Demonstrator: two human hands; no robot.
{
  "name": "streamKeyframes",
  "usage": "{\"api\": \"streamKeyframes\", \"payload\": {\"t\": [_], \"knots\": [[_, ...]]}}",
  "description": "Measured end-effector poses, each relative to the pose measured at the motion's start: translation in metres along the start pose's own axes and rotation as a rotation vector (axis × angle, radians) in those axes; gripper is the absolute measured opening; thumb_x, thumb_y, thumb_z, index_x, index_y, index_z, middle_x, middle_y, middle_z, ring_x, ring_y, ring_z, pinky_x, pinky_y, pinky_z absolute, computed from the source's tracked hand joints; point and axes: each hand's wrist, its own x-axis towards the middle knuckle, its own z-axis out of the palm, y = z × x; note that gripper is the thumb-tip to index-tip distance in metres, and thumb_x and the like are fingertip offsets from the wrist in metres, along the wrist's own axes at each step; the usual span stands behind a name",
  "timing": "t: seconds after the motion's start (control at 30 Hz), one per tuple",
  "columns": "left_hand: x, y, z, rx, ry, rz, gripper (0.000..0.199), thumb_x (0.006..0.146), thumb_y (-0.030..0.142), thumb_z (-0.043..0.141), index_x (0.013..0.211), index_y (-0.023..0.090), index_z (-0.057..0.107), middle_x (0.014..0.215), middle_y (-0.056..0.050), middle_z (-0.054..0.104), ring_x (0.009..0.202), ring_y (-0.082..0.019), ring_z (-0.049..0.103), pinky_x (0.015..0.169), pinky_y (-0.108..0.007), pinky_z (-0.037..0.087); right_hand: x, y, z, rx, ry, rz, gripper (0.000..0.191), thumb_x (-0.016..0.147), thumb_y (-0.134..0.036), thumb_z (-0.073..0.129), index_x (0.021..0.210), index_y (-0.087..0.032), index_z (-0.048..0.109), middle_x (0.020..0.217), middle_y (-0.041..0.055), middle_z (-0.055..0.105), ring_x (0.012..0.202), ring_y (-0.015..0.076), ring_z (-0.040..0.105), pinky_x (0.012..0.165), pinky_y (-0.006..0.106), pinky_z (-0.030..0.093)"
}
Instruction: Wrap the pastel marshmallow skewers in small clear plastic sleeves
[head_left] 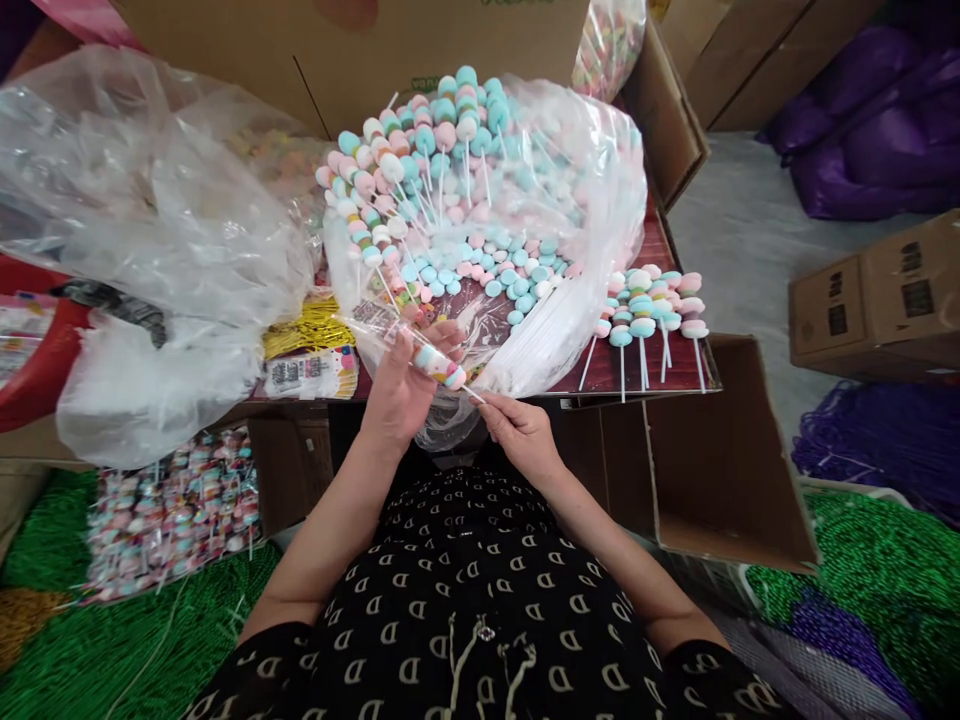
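A marshmallow skewer in pink, white and blue lies slanted between my hands, just in front of the table edge. My right hand pinches the lower end of its white stick. Around the upper end curls my left hand, closed on a clear printed wrapper that appears to surround the marshmallows; its far fingers are partly hidden behind them. Beyond my hands, a large clear plastic bag holds loose marshmallows, several finished skewers and a bundle of white sticks.
More marshmallow skewers lie at the table's right edge. Left of the bag are yellow ties and printed labels. Below left sits a pile of wrapped skewers. An open cardboard box stands at lower right.
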Motion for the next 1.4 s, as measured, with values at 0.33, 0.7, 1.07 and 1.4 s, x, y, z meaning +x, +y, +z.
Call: {"api": "streamKeyframes", "payload": {"t": [0.33,0.7,1.07,1.4], "knots": [[-0.015,-0.025,0.001,0.04,-0.012,-0.107,0.043,0.082,0.046,0.083,0.113,0.023,0.065,0.087,-0.001,0.074,0.089,-0.02,0.075,0.077,-0.032,0.058,0.001,-0.008,0.012,0.019,-0.048,0.048,0.04,0.101,-0.052,0.056,0.104,-0.019,0.078,0.053,-0.0051,0.052,0.047,0.0105,0.047,0.051,0.024,0.045],[-0.017,-0.026,-0.004,0.233,-0.005,-0.124,0.04,0.079,0.044,0.083,0.107,0.021,0.066,0.072,0.001,0.07,0.083,-0.021,0.074,0.072,-0.032,0.057,0.008,-0.017,0.014,-0.111,-0.115,-0.119,0.028,0.102,-0.034,0.053,0.107,-0.018,0.076,0.064,-0.0011,0.067,0.053,0.0123,0.059,0.057,0.024,0.051],[-0.021,-0.025,-0.003,0.19,-0.086,-0.245,0.028,0.078,0.035,0.083,0.09,0.018,0.064,0.054,0.005,0.058,0.051,-0.012,0.058,0.06,-0.027,0.051,0.037,-0.03,-0.005,-0.374,0.083,-0.316,0.018,0.101,-0.025,0.058,0.103,-0.022,0.076,0.094,0.0063,0.079,0.077,0.0166,0.071,0.073,0.029,0.06],[-0.023,-0.03,-0.004,0.136,-0.111,-0.331,0.026,0.081,0.034,0.079,0.087,0.019,0.058,0.052,0.005,0.058,0.048,-0.014,0.06,0.053,-0.027,0.051,0.034,-0.024,-0.002,-0.465,0.136,-0.438,0.018,0.099,-0.018,0.058,0.102,-0.021,0.076,0.094,0.0068,0.082,0.086,0.0181,0.077,0.082,0.03,0.062]]}}
